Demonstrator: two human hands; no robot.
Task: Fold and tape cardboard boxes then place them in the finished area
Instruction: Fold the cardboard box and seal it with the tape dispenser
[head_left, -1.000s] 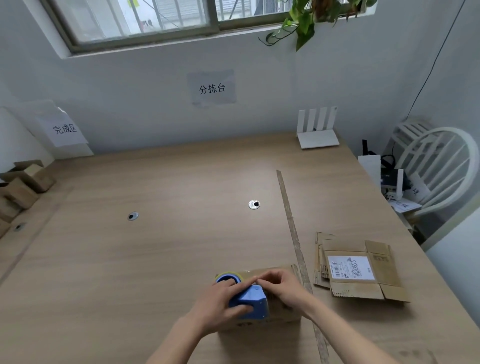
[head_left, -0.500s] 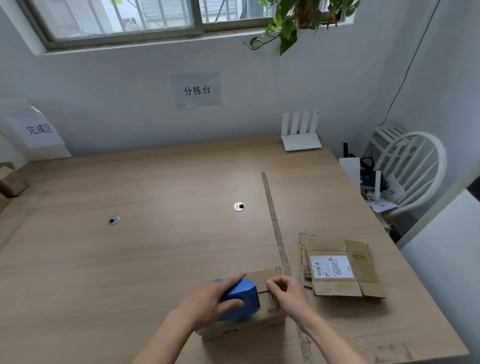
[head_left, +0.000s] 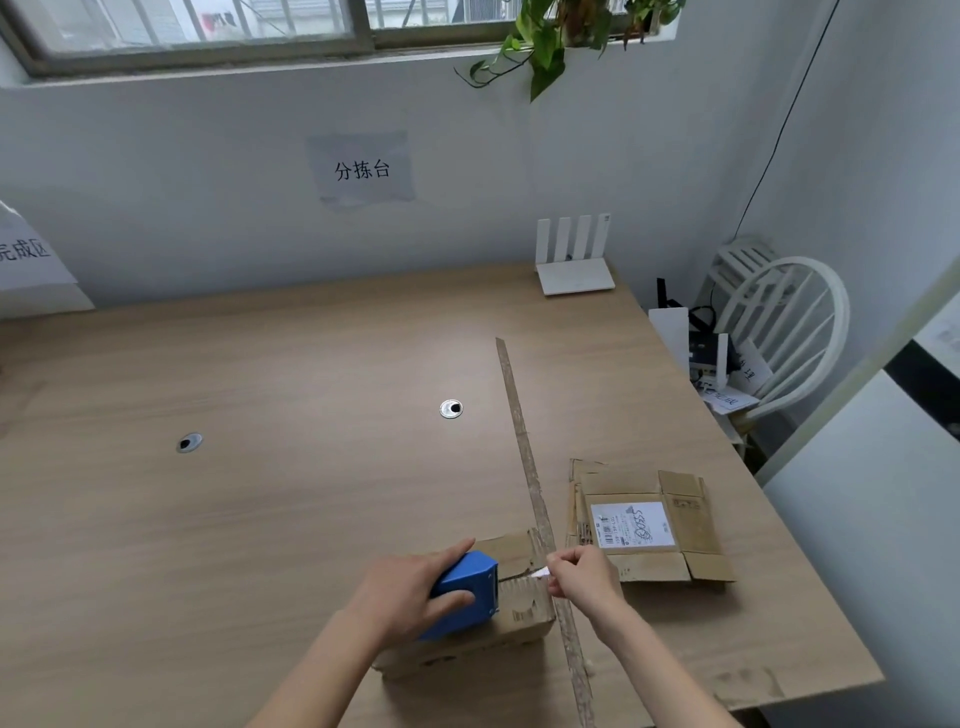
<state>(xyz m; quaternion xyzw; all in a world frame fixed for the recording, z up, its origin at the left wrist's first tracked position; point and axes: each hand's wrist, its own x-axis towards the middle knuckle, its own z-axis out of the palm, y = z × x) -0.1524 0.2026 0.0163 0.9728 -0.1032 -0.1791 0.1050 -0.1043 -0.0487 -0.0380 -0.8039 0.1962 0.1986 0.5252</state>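
A folded cardboard box (head_left: 519, 608) stands near the table's front edge. On top of it sits a blue tape dispenser (head_left: 465, 590), which my left hand (head_left: 405, 592) grips from the left. My right hand (head_left: 582, 574) pinches the loose end of the tape (head_left: 540, 572) at the box's right edge, a short stretch of tape running from the dispenser to my fingers. The left part of the box is hidden under my left hand and forearm.
A stack of flat cardboard boxes (head_left: 649, 525) with a white label lies to the right. A long strip (head_left: 530, 467) runs down the table (head_left: 260, 493). A white router (head_left: 574, 260) stands at the back. A white chair (head_left: 779, 332) stands off the right edge.
My right hand has pulled the tape end rightwards, away from the dispenser, to the box's right edge. The view has shifted right, and the boxes at the far left are out of frame.
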